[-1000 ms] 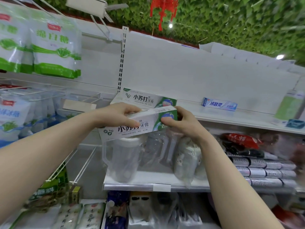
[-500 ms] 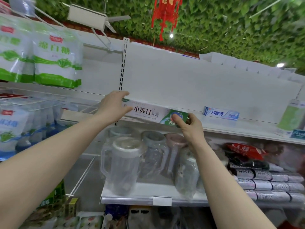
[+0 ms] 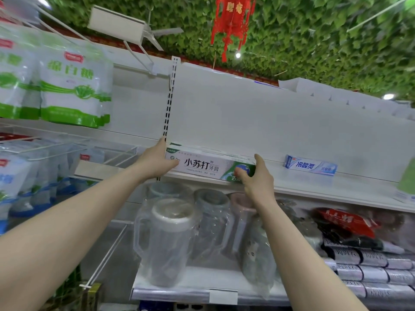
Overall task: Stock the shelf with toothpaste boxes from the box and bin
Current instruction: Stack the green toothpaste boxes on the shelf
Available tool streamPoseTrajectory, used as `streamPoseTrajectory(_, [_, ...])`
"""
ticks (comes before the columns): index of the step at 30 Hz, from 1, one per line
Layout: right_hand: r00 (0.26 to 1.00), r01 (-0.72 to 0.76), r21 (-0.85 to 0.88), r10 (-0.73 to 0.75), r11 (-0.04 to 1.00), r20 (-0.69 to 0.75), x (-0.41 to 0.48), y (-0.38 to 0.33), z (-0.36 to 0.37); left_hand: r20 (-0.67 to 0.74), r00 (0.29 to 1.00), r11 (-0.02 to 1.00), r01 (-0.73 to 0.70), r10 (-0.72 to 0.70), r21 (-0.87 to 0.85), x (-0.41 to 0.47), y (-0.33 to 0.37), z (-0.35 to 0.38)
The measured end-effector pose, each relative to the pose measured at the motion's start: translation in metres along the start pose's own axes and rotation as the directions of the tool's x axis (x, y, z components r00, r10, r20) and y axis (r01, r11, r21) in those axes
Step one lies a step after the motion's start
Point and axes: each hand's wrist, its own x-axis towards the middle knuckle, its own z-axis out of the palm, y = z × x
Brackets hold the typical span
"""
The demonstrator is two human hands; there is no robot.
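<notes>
The long white-and-green cardboard toothpaste box [image 3: 206, 167] is held at the left end of the white shelf [image 3: 314, 187], its ends gripped by curled fingers of the left hand [image 3: 157, 163] and right hand [image 3: 258, 178]. It is judged light, stiff and crushable, so the ends are best gripped.

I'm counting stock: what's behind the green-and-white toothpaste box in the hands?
Only the top edge of a second box shows behind the front toothpaste box, against the white back panel. Its face, and anything further back, is covered.

Toothpaste box [image 3: 202, 168] (perhaps two) between hands [image 3: 157, 163] [image 3: 258, 179]
</notes>
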Motion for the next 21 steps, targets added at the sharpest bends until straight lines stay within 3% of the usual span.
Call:
streamPoseTrajectory(11, [0.995,-0.052,-0.008,0.052,0.999,0.083,0.029,0.005,0.010,0.044,0.999,1.000,-0.005,0.005,0.001,0.012,-0.004,0.009])
streamPoseTrajectory(16, [0.993,-0.056,-0.095,0.065,0.994,0.100,0.033,0.002,0.011,-0.112,0.994,1.000,0.022,-0.019,0.023,0.012,0.000,0.014])
streamPoseTrajectory(19, [0.993,0.073,-0.283,-0.095,0.956,-0.065,0.031,0.006,0.014,-0.277,0.959,0.996,-0.044,0.063,0.072,0.007,0.005,0.021])
streamPoseTrajectory(21, [0.947,0.216,-0.372,-0.286,0.903,-0.145,0.027,0.008,0.018,-0.370,0.914,0.981,-0.117,0.167,0.154,0.001,0.009,0.026])
